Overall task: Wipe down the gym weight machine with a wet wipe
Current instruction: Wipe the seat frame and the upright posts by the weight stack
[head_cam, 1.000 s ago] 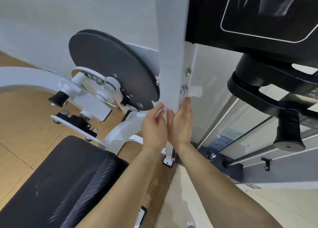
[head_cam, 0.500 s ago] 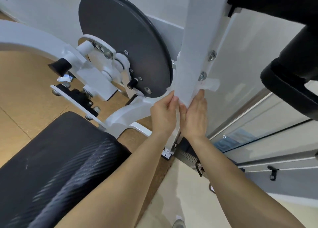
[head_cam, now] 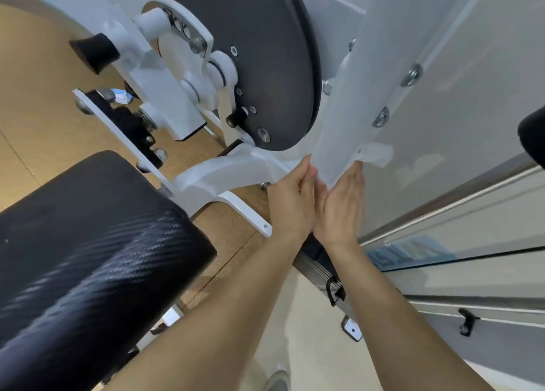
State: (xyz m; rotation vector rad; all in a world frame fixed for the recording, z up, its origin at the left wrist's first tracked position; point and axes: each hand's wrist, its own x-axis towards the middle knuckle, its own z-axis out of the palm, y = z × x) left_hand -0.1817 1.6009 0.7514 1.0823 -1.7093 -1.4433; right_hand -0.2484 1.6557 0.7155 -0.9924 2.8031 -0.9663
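Wet wipe point(head_cam: 377, 154) is wrapped low across the front of the white weight machine post point(head_cam: 371, 66), with its loose end poking out on the post's right side. Your right hand point(head_cam: 342, 204) is flat, fingers straight, pressing the wipe onto the post's right edge. Your left hand point(head_cam: 290, 197) has its fingers nearly straight, tips at the post's left edge; can't tell if they touch the wipe. The hands touch each other. A dark round disc point(head_cam: 259, 51) is just left of the post, a black padded seat point(head_cam: 88, 243) lower left.
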